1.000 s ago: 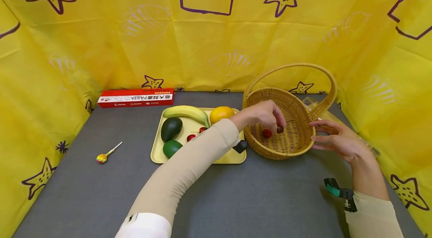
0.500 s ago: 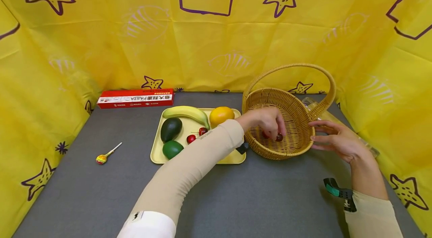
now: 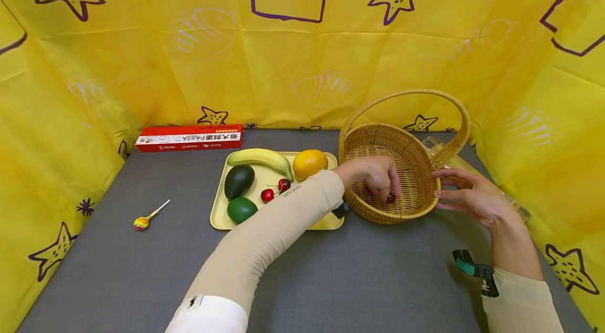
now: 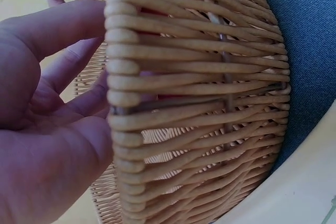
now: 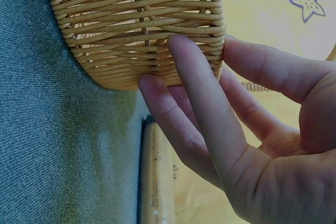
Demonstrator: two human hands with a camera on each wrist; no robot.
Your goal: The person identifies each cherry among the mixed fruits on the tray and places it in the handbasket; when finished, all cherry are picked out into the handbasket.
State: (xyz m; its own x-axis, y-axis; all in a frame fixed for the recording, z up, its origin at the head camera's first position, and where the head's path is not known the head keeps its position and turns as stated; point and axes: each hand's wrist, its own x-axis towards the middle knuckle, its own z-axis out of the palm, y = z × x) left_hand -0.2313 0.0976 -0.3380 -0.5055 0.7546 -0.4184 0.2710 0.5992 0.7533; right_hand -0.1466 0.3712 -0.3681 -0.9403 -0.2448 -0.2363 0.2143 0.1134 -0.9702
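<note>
My left hand [image 3: 379, 176] reaches down into the wicker basket [image 3: 416, 201], its fingers curled at a dark red cherry [image 3: 390, 198] near the basket floor. In the left wrist view that hand [image 4: 58, 103] passes behind the woven rim, and red shows through gaps in the weave. On the basket's right side, my right hand [image 3: 477, 199] touches the rim and outer wall with extended fingers. The right wrist view shows those fingertips [image 5: 184, 48] against the weave. Part of the basket's inside is hidden by the left hand.
Left of the basket, a cream tray [image 3: 218, 212] bears a banana [image 3: 260, 157], an orange fruit [image 3: 310, 164], an avocado [image 3: 239, 181], a green fruit [image 3: 242, 210] and cherries [image 3: 268, 195]. A lollipop [image 3: 142, 222] and a red pasta box [image 3: 189, 138] lie farther left.
My left hand has lowered deeper into the basket with the cherry, and a second cherry there is now hidden behind it. The right hand stays at the rim.
</note>
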